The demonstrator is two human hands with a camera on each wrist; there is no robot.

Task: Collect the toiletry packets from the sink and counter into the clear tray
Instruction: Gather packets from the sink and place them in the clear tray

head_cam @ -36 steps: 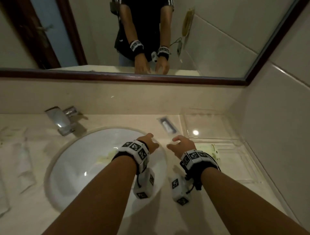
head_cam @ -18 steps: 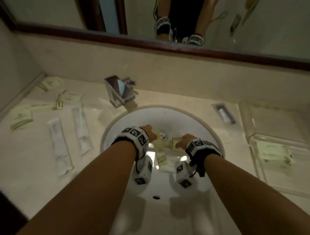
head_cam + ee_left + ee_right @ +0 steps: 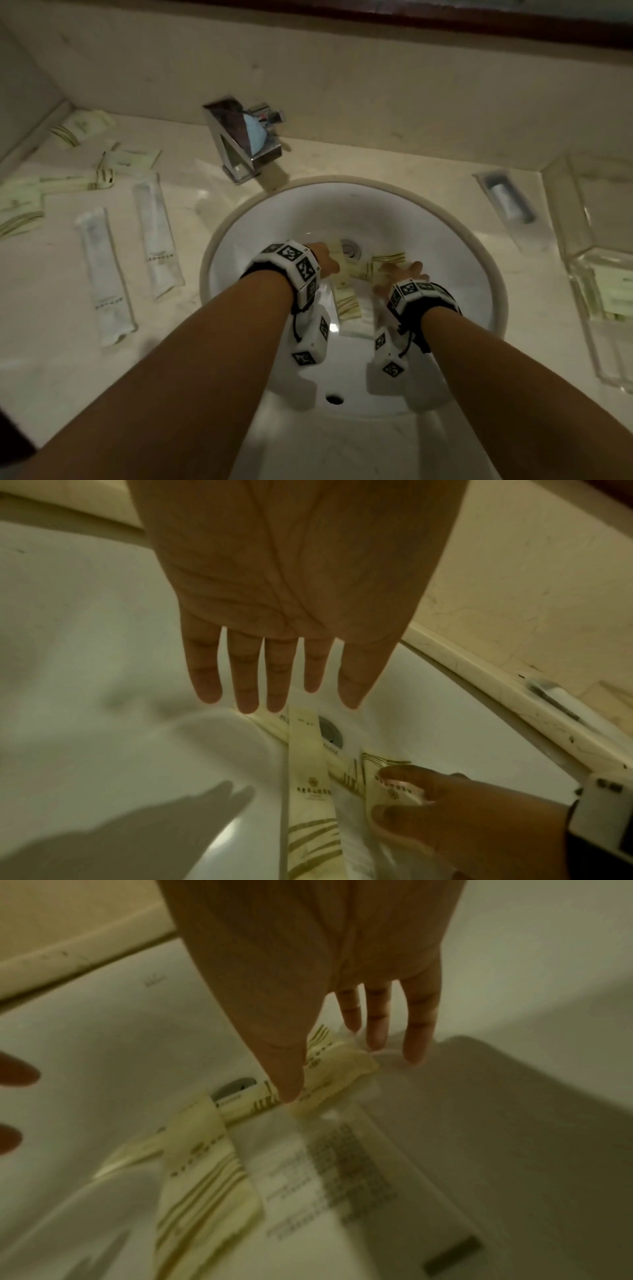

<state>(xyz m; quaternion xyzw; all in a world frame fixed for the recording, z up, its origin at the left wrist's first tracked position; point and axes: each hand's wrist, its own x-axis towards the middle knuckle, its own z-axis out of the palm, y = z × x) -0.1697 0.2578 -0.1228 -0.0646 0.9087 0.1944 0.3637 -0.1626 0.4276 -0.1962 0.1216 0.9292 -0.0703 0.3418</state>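
Note:
Several pale yellow toiletry packets lie in the bottom of the white sink, around the drain. My left hand hovers over them with straight fingers, holding nothing. My right hand reaches in from the right; its thumb and fingers touch one packet whose corner curls up. A long packet lies between the hands. The clear tray stands on the counter at the right and holds a packet.
More packets and two long white sachets lie on the counter left of the sink. A chrome faucet stands behind the basin. A small boxed item lies between the sink and the tray.
Both hands have moved from near the tray down into the sink. The view has tilted down, and the right hand has come onto a packet by the drain.

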